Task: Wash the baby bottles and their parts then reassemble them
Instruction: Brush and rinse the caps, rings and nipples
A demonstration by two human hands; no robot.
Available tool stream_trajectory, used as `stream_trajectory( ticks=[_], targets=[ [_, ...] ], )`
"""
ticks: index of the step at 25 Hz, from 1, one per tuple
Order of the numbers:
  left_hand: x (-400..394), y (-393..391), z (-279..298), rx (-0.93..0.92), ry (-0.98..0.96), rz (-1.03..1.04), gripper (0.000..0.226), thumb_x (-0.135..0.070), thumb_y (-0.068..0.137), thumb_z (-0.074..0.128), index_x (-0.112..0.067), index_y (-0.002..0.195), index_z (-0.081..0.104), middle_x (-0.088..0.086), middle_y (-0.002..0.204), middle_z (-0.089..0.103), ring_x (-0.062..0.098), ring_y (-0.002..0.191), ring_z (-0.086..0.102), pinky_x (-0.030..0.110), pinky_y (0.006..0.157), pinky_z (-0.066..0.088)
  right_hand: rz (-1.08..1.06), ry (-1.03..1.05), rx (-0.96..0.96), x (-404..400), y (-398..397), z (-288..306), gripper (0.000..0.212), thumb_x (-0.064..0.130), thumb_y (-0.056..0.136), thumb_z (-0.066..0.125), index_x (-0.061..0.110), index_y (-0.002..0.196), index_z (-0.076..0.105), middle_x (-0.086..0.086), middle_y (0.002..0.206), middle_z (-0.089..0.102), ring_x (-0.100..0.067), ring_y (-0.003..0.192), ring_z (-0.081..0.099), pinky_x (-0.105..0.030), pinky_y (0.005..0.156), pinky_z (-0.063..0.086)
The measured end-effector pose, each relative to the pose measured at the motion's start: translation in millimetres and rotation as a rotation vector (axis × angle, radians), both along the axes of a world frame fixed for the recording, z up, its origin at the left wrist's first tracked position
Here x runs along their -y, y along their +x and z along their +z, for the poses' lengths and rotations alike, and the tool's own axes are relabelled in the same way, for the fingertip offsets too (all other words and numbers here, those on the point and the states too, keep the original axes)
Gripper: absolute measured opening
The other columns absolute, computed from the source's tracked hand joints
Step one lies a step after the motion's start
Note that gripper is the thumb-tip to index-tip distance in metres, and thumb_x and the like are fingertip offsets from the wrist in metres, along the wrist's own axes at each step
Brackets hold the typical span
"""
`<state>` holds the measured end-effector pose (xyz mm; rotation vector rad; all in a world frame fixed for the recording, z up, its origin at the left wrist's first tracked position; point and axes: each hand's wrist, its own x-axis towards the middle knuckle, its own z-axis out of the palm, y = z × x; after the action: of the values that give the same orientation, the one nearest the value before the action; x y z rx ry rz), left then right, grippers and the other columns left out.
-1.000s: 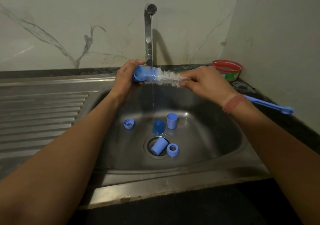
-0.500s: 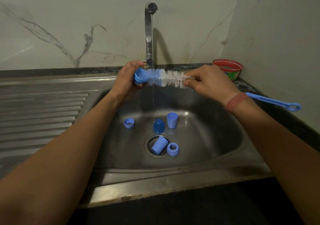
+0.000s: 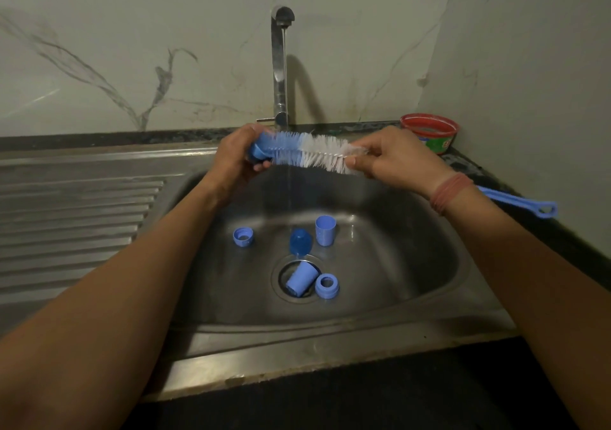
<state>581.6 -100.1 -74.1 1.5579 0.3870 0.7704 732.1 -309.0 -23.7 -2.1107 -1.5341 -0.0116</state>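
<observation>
My left hand grips a small blue bottle part over the sink. My right hand holds a bottle brush with blue and white bristles; its tip is inside the part and its blue handle sticks out past my wrist. A thin stream of water falls from the tap just behind the brush. On the sink floor lie several blue parts: a ring, a dark blue cap, an upright cup, a tipped cup on the drain and another ring.
The steel sink has a ribbed draining board on its left. A red-rimmed tub stands on the dark counter at the back right corner. Marble walls close the back and the right side.
My right hand has pulled the brush to the right, so more bristles show outside the blue part. The left hand keeps its grip in nearly the same place.
</observation>
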Motion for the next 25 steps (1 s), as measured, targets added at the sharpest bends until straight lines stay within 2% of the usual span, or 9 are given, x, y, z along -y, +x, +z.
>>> stream_trajectory(
  ticks=[3, 5, 10, 14, 17, 19, 21, 23, 25],
  targets=[
    [-2.0, -2.4, -1.0, -0.019, -0.062, -0.114, 0.032, -0.043, 0.103, 0.040, -0.015, 0.101, 0.057, 0.005, 0.082, 0.059, 0.007, 0.059, 0.047, 0.016, 0.054, 0.041, 0.002, 0.082, 0.282, 3.8, -2.9, 4.2, 0.014, 0.031, 0.093, 0.060, 0.030, 0.094, 0.073, 0.007, 0.060, 0.056, -0.019, 0.064, 0.055, -0.026, 0.060, 0.032],
    [-4.0, -2.8, -1.6, -0.007, -0.115, -0.195, 0.030, -0.041, 0.102, 0.042, -0.015, 0.105, 0.056, 0.005, 0.085, 0.055, 0.006, 0.062, 0.047, 0.014, 0.055, 0.040, -0.006, 0.092, 0.294, 4.5, 0.3, 4.4, 0.018, 0.032, 0.092, 0.060, 0.029, 0.104, 0.073, 0.005, 0.063, 0.059, -0.018, 0.063, 0.054, -0.027, 0.058, 0.034],
    [-6.1, -0.2, -5.3, -0.026, -0.090, -0.241, 0.026, -0.035, 0.095, 0.057, -0.017, 0.113, 0.056, 0.012, 0.120, 0.055, 0.013, 0.089, 0.064, 0.020, 0.069, 0.055, -0.016, -0.019, 0.161, -0.7, 9.4, -5.1, 0.015, 0.033, 0.091, 0.061, 0.022, 0.089, 0.072, 0.006, 0.057, 0.053, -0.015, 0.062, 0.054, -0.029, 0.055, 0.033],
    [-1.0, 3.2, -1.3, -0.083, 0.061, -0.052, 0.013, -0.028, 0.102, 0.049, -0.019, 0.100, 0.058, 0.014, 0.118, 0.056, 0.015, 0.088, 0.062, 0.018, 0.067, 0.054, -0.008, -0.016, 0.050, 0.3, 8.6, -3.5, 0.013, 0.031, 0.092, 0.062, 0.033, 0.079, 0.063, 0.012, 0.059, 0.053, -0.009, 0.061, 0.052, -0.020, 0.054, 0.036],
    [-2.5, 4.0, -1.5, -0.121, 0.118, -0.013, 0.021, -0.025, 0.105, 0.039, -0.016, 0.097, 0.056, 0.012, 0.095, 0.060, 0.008, 0.065, 0.058, 0.017, 0.056, 0.049, -0.038, 0.041, 0.335, 3.3, 6.7, -2.8, 0.018, 0.032, 0.093, 0.057, 0.031, 0.104, 0.072, -0.001, 0.073, 0.066, -0.025, 0.073, 0.061, -0.028, 0.059, 0.036],
    [-3.8, 2.7, -1.5, -0.138, 0.135, -0.037, 0.023, -0.027, 0.104, 0.038, -0.015, 0.099, 0.057, 0.010, 0.089, 0.060, 0.012, 0.066, 0.056, 0.019, 0.056, 0.048, -0.059, 0.109, 0.496, 5.5, 7.0, -2.1, 0.025, 0.031, 0.094, 0.056, 0.036, 0.114, 0.069, -0.007, 0.083, 0.071, -0.031, 0.077, 0.063, -0.030, 0.061, 0.038],
    [-4.3, 1.0, -1.2, -0.148, 0.168, -0.072, 0.018, -0.028, 0.103, 0.045, -0.018, 0.102, 0.059, 0.007, 0.097, 0.061, 0.014, 0.079, 0.060, 0.021, 0.066, 0.052, -0.028, 0.137, 0.424, 7.6, 8.8, 0.0, 0.019, 0.029, 0.093, 0.058, 0.036, 0.104, 0.072, -0.005, 0.076, 0.070, -0.027, 0.069, 0.060, -0.030, 0.060, 0.037],
    [-5.7, -2.1, -1.5, -0.125, 0.147, -0.125, 0.015, -0.033, 0.095, 0.060, -0.022, 0.105, 0.061, 0.004, 0.111, 0.060, 0.014, 0.096, 0.062, 0.022, 0.077, 0.055, 0.025, 0.055, 0.176, 7.5, 12.3, 1.1, 0.022, 0.027, 0.093, 0.060, 0.032, 0.073, 0.067, 0.002, 0.061, 0.060, -0.016, 0.059, 0.052, -0.030, 0.060, 0.038],
    [-7.6, -4.3, -1.8, -0.092, 0.106, -0.178, 0.029, -0.037, 0.081, 0.069, -0.026, 0.107, 0.063, 0.002, 0.119, 0.057, 0.015, 0.105, 0.060, 0.023, 0.081, 0.055, 0.021, -0.045, -0.074, 6.5, 15.5, 0.9, 0.030, 0.027, 0.093, 0.060, 0.019, 0.065, 0.060, 0.004, 0.055, 0.055, -0.014, 0.056, 0.050, -0.031, 0.061, 0.044]
  ],
)
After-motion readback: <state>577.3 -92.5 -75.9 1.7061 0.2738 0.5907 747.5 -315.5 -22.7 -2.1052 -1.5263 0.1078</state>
